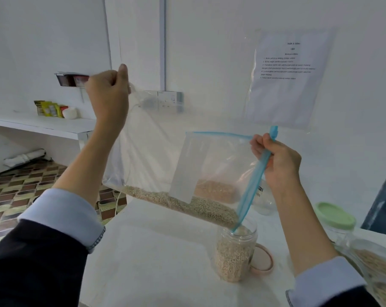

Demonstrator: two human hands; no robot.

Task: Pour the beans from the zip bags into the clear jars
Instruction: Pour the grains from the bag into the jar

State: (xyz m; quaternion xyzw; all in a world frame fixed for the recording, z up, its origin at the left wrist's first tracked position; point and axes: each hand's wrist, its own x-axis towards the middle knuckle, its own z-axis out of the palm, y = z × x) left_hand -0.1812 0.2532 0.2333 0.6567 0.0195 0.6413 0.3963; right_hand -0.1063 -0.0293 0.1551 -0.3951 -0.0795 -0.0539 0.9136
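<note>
Above the white table [156, 251], the left hand [108, 94] is raised high, its fingers clenched round the bottom corner of a clear zip bag [165, 156]. Below those fingers, pale beans [183, 204] slope down along the tilted bag toward its blue zip strip [251, 185], which the right hand [278, 160] pinches. Under the right fingers stands an open clear jar [236, 251], partly filled; the bag's lowest corner dips into its mouth. Farther right is a green-lidded jar [336, 220].

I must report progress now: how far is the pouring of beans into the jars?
Done: open jar is over half full. In hand: left hand lifts the zip bag, right hand steers its blue zip edge into the jar mouth. Left: beans remaining in the bag; green-lidded jar looks empty.
</note>
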